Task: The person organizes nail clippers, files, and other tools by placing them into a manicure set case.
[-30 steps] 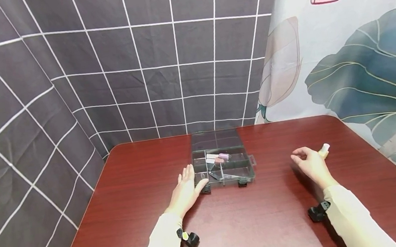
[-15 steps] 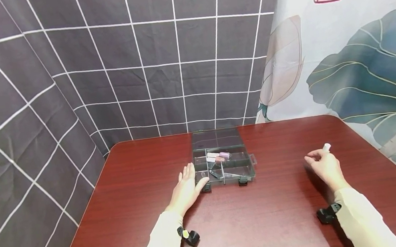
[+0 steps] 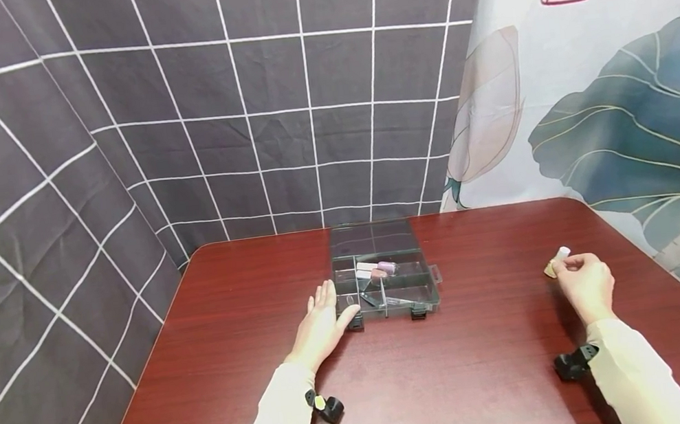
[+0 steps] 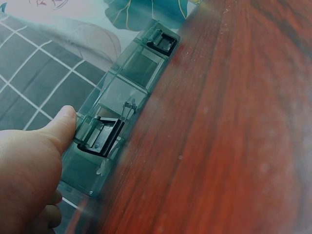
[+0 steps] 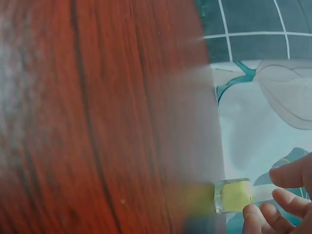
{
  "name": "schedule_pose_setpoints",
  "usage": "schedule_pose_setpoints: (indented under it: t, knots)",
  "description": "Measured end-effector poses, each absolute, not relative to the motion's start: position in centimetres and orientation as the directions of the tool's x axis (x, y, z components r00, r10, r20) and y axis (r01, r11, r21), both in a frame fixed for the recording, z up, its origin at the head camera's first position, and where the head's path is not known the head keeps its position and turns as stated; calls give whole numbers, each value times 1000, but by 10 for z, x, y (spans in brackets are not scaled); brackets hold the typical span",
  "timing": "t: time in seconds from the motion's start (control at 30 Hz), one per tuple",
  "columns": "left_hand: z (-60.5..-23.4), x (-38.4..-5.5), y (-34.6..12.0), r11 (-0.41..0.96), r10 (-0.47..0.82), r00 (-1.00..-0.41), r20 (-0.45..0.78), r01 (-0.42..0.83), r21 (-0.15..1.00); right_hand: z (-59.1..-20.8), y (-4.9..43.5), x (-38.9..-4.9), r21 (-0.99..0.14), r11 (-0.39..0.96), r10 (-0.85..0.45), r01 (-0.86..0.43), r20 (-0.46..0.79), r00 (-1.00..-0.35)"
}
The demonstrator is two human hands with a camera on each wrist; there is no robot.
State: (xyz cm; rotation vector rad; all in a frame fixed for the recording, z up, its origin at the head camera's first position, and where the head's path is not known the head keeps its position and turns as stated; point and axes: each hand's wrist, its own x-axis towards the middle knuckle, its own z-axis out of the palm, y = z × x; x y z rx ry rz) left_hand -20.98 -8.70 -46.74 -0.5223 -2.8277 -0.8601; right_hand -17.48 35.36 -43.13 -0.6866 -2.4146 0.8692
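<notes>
In the head view, my right hand (image 3: 587, 283) is at a small nail polish bottle (image 3: 557, 262) with yellow polish and a white cap, on the right of the table. In the right wrist view, its thumb and fingertips close around the cap end of the bottle (image 5: 235, 196). My left hand (image 3: 316, 326) lies with straight fingers along the left side of a clear grey compartment box (image 3: 411, 296), its thumb at the front edge near a black latch (image 4: 101, 137). Inside are several nail polish bottles (image 3: 386, 268), one purple, one pinkish, plus small slim tools (image 3: 399, 301).
The box's see-through lid (image 3: 370, 238) is folded back toward the grey grid-patterned cloth (image 3: 270, 136). Dark red wood makes up the tabletop (image 3: 456, 365). A leaf-printed curtain (image 3: 619, 141) hangs behind the right edge. Each wrist wears a black camera (image 3: 573, 361).
My right hand has moved right across the table, from the bottle's left side to its cap, fingers drawing together. The bottle stays about where it was. My left hand keeps its place at the box.
</notes>
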Motion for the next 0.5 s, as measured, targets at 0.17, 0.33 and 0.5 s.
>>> schedule_pose_setpoints:
  t: [0.17, 0.33, 0.5]
  knots:
    - [-465, -208, -87, 771, 281, -932, 228, 361, 525, -433, 359, -178, -691, 655, 597, 304, 227, -770]
    - [-467, -209, -87, 773, 282, -935, 215, 354, 527, -437, 364, -180, -679, 658, 585, 325, 189, -789]
    - [-467, -209, -88, 773, 283, -935, 216, 355, 526, -440, 368, -183, -661, 675, 556, 327, 164, -815]
